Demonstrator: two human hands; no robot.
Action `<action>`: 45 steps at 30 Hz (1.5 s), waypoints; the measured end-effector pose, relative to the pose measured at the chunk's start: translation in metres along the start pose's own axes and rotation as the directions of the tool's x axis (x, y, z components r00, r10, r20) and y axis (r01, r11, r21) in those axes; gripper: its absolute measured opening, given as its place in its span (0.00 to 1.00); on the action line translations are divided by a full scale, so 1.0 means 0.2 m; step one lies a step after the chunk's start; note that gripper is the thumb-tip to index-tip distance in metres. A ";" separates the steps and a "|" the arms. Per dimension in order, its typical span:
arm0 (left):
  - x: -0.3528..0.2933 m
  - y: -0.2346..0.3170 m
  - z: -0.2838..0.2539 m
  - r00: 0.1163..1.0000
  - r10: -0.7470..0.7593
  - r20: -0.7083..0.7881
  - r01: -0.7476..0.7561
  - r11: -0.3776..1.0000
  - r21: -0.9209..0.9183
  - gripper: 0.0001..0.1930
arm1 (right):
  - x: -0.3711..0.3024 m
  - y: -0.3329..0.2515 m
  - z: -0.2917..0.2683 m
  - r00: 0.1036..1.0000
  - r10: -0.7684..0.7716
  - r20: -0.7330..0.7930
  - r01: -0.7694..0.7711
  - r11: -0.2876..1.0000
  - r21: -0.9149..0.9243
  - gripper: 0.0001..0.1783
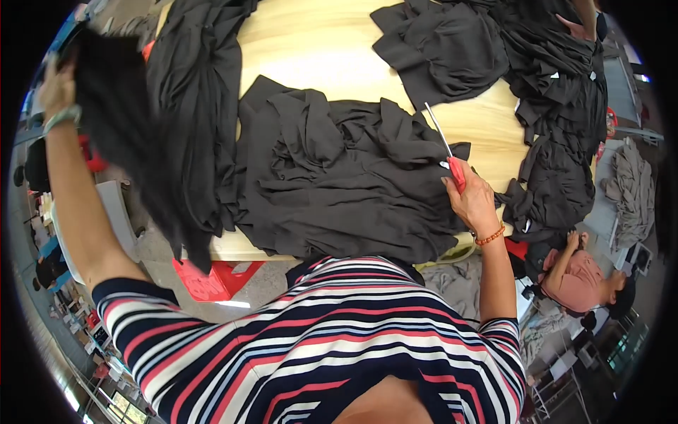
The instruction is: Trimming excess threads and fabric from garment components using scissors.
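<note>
At the far left my left hand (58,88), slightly smeared by motion, is raised and grips the top of a black garment (120,92). The garment hangs in a long blurred sweep down toward the table's front edge. My right hand (472,201) is closed round the handle of a red-handled tool (458,175) with a long thin metal blade, which points up and away to the left. Fingers hide part of the handle. Just left of this hand, a crumpled black garment (339,184) lies spread on the table in front of me.
More black garments lie on the pale wooden table (311,42): a long pile (198,92) at left, another (445,53) at far right. A co-worker's hand (578,27) touches the right-hand heap (558,85). A red stool (215,279) stands below the front edge. Another person (575,283) sits at right.
</note>
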State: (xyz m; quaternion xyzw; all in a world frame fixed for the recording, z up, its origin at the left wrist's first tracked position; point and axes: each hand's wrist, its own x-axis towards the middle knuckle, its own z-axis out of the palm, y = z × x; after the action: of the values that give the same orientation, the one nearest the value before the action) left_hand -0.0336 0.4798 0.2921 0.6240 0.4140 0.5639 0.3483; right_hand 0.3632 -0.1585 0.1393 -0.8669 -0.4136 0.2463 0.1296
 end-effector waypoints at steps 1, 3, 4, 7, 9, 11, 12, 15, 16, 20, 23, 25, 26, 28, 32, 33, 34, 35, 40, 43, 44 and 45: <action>-0.17 -0.07 0.22 0.973 -0.224 0.058 0.228 0.970 -0.079 0.16 | -0.06 0.00 -0.02 1.000 0.012 -0.012 -0.012 1.000 -0.002 0.22; -0.40 -0.27 0.31 0.921 -0.260 0.289 0.306 0.944 -0.125 0.19 | -0.13 -0.01 -0.02 0.999 -0.024 -0.048 0.025 1.000 0.017 0.25; -0.64 -0.35 0.48 0.894 -0.194 0.403 0.199 0.979 0.030 0.19 | -0.17 0.01 0.01 0.997 -0.058 -0.058 0.060 0.998 0.024 0.28; -1.40 -0.20 0.66 0.523 -0.282 0.804 0.225 0.956 0.189 0.14 | -0.26 -0.06 0.07 0.993 0.036 0.116 -0.038 0.999 0.013 0.33; -1.81 -0.18 0.53 0.313 -0.136 0.940 -0.046 0.986 0.158 0.18 | -0.35 -0.07 0.11 0.984 0.017 0.178 -0.020 1.000 0.019 0.38; -2.15 0.01 0.49 0.155 -0.259 0.953 -0.095 0.956 0.276 0.25 | -0.48 -0.02 0.23 0.998 -0.057 0.029 0.059 0.997 -0.046 0.40; -2.29 -0.05 0.40 0.021 -0.272 0.962 -0.165 0.948 0.271 0.35 | -0.51 -0.02 0.27 0.999 -0.043 0.014 0.044 0.995 -0.089 0.42; -2.65 -0.07 0.35 0.127 -0.328 0.936 -0.430 0.832 0.350 0.44 | -0.49 0.13 0.53 0.999 0.024 -0.024 -0.026 0.994 -0.105 0.38; -2.73 -0.13 0.35 0.210 -0.342 0.916 -0.435 0.806 0.401 0.47 | -0.45 0.21 0.63 0.994 -0.021 -0.109 0.008 0.992 -0.123 0.34; -2.81 -0.26 0.38 0.415 -0.341 0.843 -0.463 0.719 0.518 0.51 | -0.25 0.26 0.62 0.963 -0.146 -0.228 0.113 0.982 -0.152 0.25; -2.76 -0.21 0.45 0.483 -0.319 0.816 -0.550 0.615 0.566 0.53 | -0.12 0.34 0.55 0.921 -0.165 -0.352 0.119 0.982 -0.150 0.17; -2.73 -0.21 0.48 0.505 -0.312 0.805 -0.573 0.576 0.583 0.52 | -0.12 0.37 0.45 0.913 -0.136 -0.385 0.128 0.991 -0.047 0.15; -2.69 -0.14 0.49 0.482 -0.367 0.796 -0.586 0.540 0.604 0.50 | -0.13 0.36 0.39 0.912 -0.123 -0.392 0.126 0.992 -0.018 0.14; -2.67 -0.06 0.43 0.505 -0.282 0.816 -0.590 0.578 0.565 0.40 | -0.18 0.36 0.28 0.915 -0.145 -0.375 0.164 0.986 0.020 0.16; -2.68 -0.04 0.29 0.567 -0.178 0.804 -0.600 0.580 0.551 0.21 | -0.26 0.42 0.17 0.833 -0.264 -0.486 0.310 0.951 0.016 0.18; -2.70 0.01 0.27 0.630 -0.101 0.770 -0.558 0.632 0.538 0.19 | -0.29 0.40 0.11 0.859 -0.222 -0.462 0.262 0.965 0.024 0.18; -2.71 0.05 0.28 0.697 -0.030 0.716 -0.503 0.692 0.518 0.18 | -0.30 0.40 0.04 0.846 -0.221 -0.486 0.253 0.968 -0.001 0.19; -2.71 0.09 0.28 0.738 0.054 0.672 -0.500 0.713 0.491 0.18 | -0.30 0.43 0.01 0.800 -0.235 -0.552 0.276 0.961 -0.009 0.20; -2.80 0.35 0.41 0.612 0.391 0.687 -0.716 0.643 0.272 0.15 | -0.30 0.61 -0.16 0.695 -0.165 -0.699 0.158 0.985 -0.076 0.20; -2.97 0.10 0.38 0.520 0.242 0.819 -0.736 0.613 0.287 0.13 | -0.31 0.73 -0.10 0.837 -0.076 -0.542 0.057 0.997 -0.052 0.20; -3.02 0.00 0.33 0.517 0.188 0.835 -0.713 0.634 0.299 0.14 | -0.33 0.75 -0.07 0.891 -0.030 -0.452 0.008 0.999 -0.050 0.21; -3.02 -0.01 0.32 0.525 0.177 0.832 -0.707 0.635 0.311 0.14 | -0.35 0.75 -0.05 0.913 0.008 -0.408 -0.022 0.999 -0.030 0.20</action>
State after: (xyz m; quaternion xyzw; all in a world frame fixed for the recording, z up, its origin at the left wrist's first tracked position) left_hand 0.0172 -0.0661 0.0327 0.9599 0.2093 0.1636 0.0897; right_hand 0.4292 -0.3080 0.1055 -0.9044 -0.3748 0.0541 0.1965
